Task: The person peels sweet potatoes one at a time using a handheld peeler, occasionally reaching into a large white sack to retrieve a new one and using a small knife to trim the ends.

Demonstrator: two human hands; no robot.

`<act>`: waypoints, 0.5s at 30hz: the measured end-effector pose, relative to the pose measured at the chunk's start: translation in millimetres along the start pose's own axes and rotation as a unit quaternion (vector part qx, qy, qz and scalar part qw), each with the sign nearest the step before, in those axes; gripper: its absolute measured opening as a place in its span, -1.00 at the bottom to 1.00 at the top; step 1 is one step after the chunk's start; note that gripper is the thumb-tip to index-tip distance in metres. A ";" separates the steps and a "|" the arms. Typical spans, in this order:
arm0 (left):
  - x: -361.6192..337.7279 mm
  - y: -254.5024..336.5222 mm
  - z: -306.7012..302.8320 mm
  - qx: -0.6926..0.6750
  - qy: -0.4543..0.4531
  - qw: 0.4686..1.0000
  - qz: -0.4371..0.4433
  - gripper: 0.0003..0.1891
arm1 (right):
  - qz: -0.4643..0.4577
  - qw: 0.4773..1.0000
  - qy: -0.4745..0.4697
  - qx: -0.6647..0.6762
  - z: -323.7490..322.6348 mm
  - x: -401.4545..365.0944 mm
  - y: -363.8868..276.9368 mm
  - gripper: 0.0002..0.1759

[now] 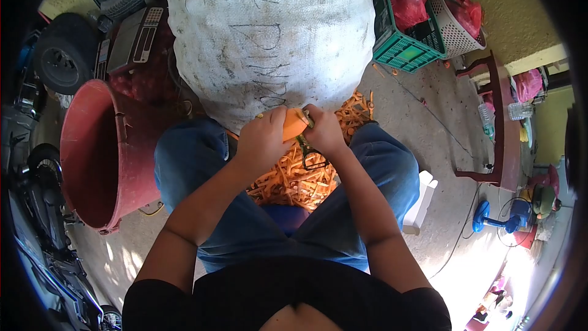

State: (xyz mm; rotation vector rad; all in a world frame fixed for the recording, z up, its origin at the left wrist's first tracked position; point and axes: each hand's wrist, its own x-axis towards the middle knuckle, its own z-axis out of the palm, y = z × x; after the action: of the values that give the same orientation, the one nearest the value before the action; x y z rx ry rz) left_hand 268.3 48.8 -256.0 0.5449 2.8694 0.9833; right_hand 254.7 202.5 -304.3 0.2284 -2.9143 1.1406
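My left hand (263,135) is wrapped round a thick orange carrot (294,124), held in front of the white sack. Close against its right end, my right hand (323,130) is closed with its thumb near the carrot's top. A dark-handled peeler (312,158) hangs below my right hand, its handle running up toward the palm. Beneath both hands, between my knees, lies a heap of orange peelings (294,181). More peelings spread to the right along the foot of the sack.
A large white woven sack (269,37) stands ahead. On the left are a red bucket (138,153), a scale (136,40) and a tyre (61,58). Rightward stand a green crate (407,49), a white basket (450,24), a white box (420,202) and a blue fan (508,216).
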 end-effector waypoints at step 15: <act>-24.2 42.0 -45.6 -0.345 -0.358 0.849 0.179 -0.53 | 0.091 0.993 -0.036 0.068 32.5 0.5 30.7 -0.86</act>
State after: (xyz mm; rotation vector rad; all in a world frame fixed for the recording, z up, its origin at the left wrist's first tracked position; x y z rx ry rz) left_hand 296.3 44.6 -195.8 1.0817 1.6425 1.3756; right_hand 251.6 202.8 -348.9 0.0033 -2.9725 1.3876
